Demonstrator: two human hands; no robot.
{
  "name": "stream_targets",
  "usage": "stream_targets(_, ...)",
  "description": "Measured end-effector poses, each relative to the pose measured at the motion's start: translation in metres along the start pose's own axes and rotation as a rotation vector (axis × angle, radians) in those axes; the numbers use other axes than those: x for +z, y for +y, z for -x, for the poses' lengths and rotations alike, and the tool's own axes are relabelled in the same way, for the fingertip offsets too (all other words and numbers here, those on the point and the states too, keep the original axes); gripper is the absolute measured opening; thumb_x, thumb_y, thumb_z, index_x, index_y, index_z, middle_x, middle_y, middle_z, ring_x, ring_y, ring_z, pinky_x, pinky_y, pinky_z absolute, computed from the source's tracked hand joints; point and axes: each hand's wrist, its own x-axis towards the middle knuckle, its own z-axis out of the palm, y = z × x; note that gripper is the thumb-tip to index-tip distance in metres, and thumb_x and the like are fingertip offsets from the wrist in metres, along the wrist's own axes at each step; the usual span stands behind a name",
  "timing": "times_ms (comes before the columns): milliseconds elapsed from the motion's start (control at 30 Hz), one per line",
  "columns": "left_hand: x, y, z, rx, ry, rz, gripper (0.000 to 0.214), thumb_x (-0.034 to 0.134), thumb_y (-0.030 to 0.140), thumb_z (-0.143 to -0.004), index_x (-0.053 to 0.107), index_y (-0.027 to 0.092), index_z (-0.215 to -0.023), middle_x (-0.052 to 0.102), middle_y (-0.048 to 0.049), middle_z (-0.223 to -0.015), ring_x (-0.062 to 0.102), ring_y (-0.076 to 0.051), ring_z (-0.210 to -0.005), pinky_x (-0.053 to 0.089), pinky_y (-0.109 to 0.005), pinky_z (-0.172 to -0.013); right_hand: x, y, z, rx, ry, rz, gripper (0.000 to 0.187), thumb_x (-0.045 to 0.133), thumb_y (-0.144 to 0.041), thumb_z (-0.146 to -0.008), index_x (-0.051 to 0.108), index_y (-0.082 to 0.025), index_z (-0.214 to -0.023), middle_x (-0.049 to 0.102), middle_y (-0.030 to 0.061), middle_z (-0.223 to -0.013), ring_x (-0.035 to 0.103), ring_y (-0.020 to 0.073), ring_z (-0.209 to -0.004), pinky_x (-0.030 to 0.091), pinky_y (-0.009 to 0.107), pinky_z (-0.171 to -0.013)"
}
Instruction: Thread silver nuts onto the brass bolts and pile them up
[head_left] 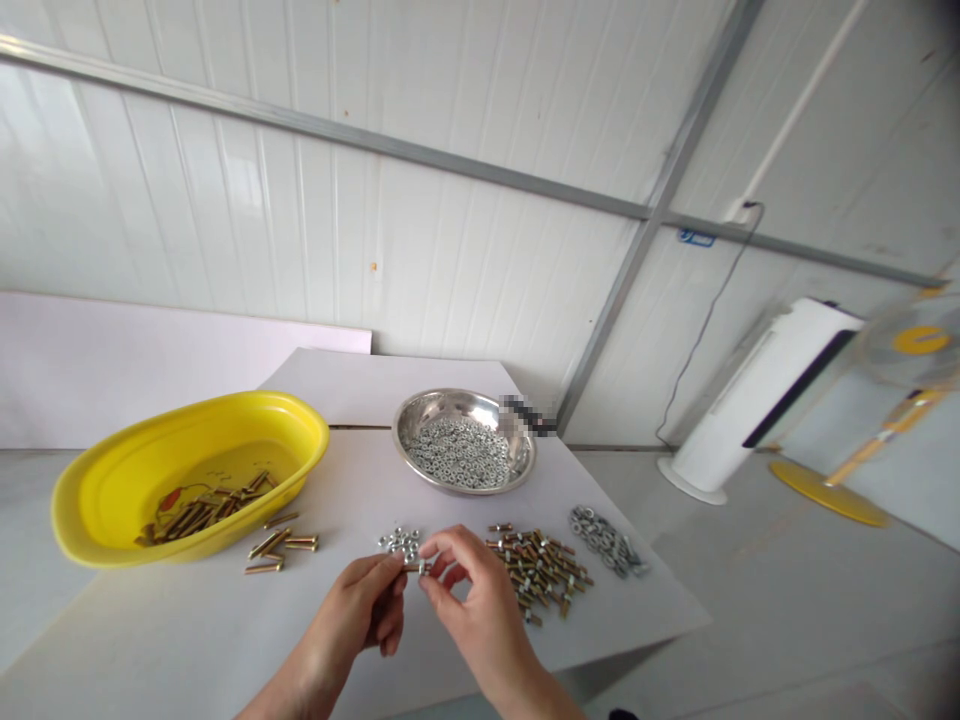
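Observation:
My left hand [358, 605] pinches a brass-coloured bolt [412, 569] between thumb and fingers, above the table. At the bolt's right end sits a silver nut [424, 567], with the thumb and fingertips of my right hand [480, 595] closed around it. How far the nut is threaded on cannot be made out. Just behind my hands lies a small pile of loose nuts [401, 541]. Right of my right hand is a heap of bolts with nuts on them [541, 567]. Several bare bolts [277, 546] lie to the left.
A yellow plastic tub [90, 515] holding more bolts stands at the left. Behind my hands is a steel bowl [401, 452] full of nuts. Grey washers [602, 540] lie near the right edge of the white table [225, 650]. A white tower appliance [761, 400] and a yellow fan [874, 455] stand beyond.

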Motion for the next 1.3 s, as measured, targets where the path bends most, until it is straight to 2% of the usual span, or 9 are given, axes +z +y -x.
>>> stream_targets(100, -0.001, -0.002, -0.003, -0.007, -0.030, -0.002, 0.053, 0.062, 0.071, -0.070, 0.049, 0.021, -0.058, 0.041, 0.0082, -0.030, 0.040, -0.009, -0.028, 0.024, -0.021, -0.035, 0.000, 0.001, 0.000, -0.052, 0.004, 0.011, 0.021, 0.061, -0.001, -0.078, 0.066, -0.021, -0.079, 0.067, 0.0006, -0.087, 0.064, 0.0145, -0.076, 0.050, 0.022, -0.066)
stream_targets(300, 0.001, 0.002, 0.000, 0.096, -0.098, -0.085, 0.050, 0.066, 0.066, -0.074, 0.051, 0.019, -0.063, 0.046, 0.0077, -0.037, 0.044, -0.008, -0.033, 0.022, -0.021, -0.039, -0.002, 0.002, 0.003, 0.017, 0.052, -0.001, 0.016, 0.062, -0.015, -0.086, 0.067, -0.021, -0.099, 0.071, 0.0034, -0.091, 0.066, 0.0175, -0.080, 0.051, 0.024, -0.070)
stream_targets(400, 0.003, 0.006, 0.003, 0.116, -0.113, -0.110, 0.049, 0.067, 0.064, -0.073, 0.054, 0.018, -0.070, 0.048, 0.0078, -0.039, 0.044, -0.008, -0.034, 0.023, -0.020, -0.040, -0.002, 0.002, 0.004, 0.051, 0.034, -0.030, 0.010, 0.059, -0.024, -0.091, 0.066, -0.020, -0.097, 0.070, 0.0035, -0.087, 0.065, 0.0175, -0.078, 0.050, 0.024, -0.068)
stream_targets(533, 0.006, 0.007, 0.005, 0.127, -0.124, -0.130, 0.047, 0.068, 0.063, -0.073, 0.056, 0.017, -0.072, 0.048, 0.0080, -0.040, 0.044, -0.008, -0.035, 0.023, -0.020, -0.041, -0.002, 0.004, 0.004, 0.120, -0.021, -0.090, 0.022, 0.055, -0.034, -0.096, 0.063, -0.018, -0.082, 0.062, -0.0004, -0.066, 0.058, 0.0144, -0.061, 0.046, 0.023, -0.058)
stream_targets(767, 0.001, 0.006, 0.003, 0.144, -0.086, -0.091, 0.042, 0.066, 0.057, -0.079, 0.053, 0.018, -0.069, 0.048, 0.0080, -0.040, 0.041, -0.007, -0.034, 0.020, -0.021, -0.042, 0.002, 0.010, 0.002, 0.125, -0.053, -0.168, 0.012, 0.068, -0.020, -0.084, 0.066, -0.018, -0.096, 0.069, 0.0024, -0.080, 0.063, 0.0166, -0.072, 0.049, 0.024, -0.068)
stream_targets(867, 0.000, 0.006, 0.003, 0.139, -0.088, -0.096, 0.042, 0.064, 0.057, -0.080, 0.053, 0.018, -0.068, 0.048, 0.0074, -0.039, 0.042, -0.007, -0.034, 0.018, -0.021, -0.042, 0.001, 0.008, 0.003, 0.151, -0.071, -0.169, 0.009, 0.065, -0.024, -0.088, 0.065, -0.019, -0.095, 0.068, 0.0010, -0.074, 0.061, 0.0152, -0.066, 0.048, 0.023, -0.063)
stream_targets(1067, 0.007, 0.007, 0.008, 0.171, -0.132, -0.214, 0.044, 0.061, 0.058, -0.083, 0.052, 0.019, -0.063, 0.048, 0.0066, -0.039, 0.042, -0.009, -0.035, 0.022, -0.023, -0.042, 0.002, 0.006, 0.010, 0.216, -0.116, -0.068, 0.043, 0.049, -0.048, -0.098, 0.056, -0.019, -0.067, 0.054, -0.0030, -0.052, 0.051, 0.0114, -0.047, 0.039, 0.020, -0.048)
stream_targets(1167, 0.009, 0.005, 0.010, 0.175, -0.152, -0.222, 0.044, 0.061, 0.056, -0.084, 0.052, 0.019, -0.063, 0.050, 0.0061, -0.040, 0.042, -0.009, -0.036, 0.022, -0.022, -0.042, 0.006, 0.010, 0.013, 0.317, -0.146, -0.091, 0.059, 0.040, -0.057, -0.099, 0.050, -0.019, -0.055, 0.050, -0.0028, -0.043, 0.045, 0.0097, -0.037, 0.032, 0.019, -0.039)
stream_targets(1300, 0.004, -0.003, 0.002, 0.165, -0.117, -0.162, 0.044, 0.062, 0.056, -0.082, 0.054, 0.018, -0.062, 0.049, 0.0060, -0.038, 0.042, -0.008, -0.034, 0.024, -0.021, -0.040, 0.004, 0.010, 0.011, 0.350, -0.141, -0.178, 0.059, 0.035, -0.058, -0.100, 0.058, -0.018, -0.063, 0.057, -0.0005, -0.049, 0.050, 0.0106, -0.039, 0.035, 0.019, -0.039)
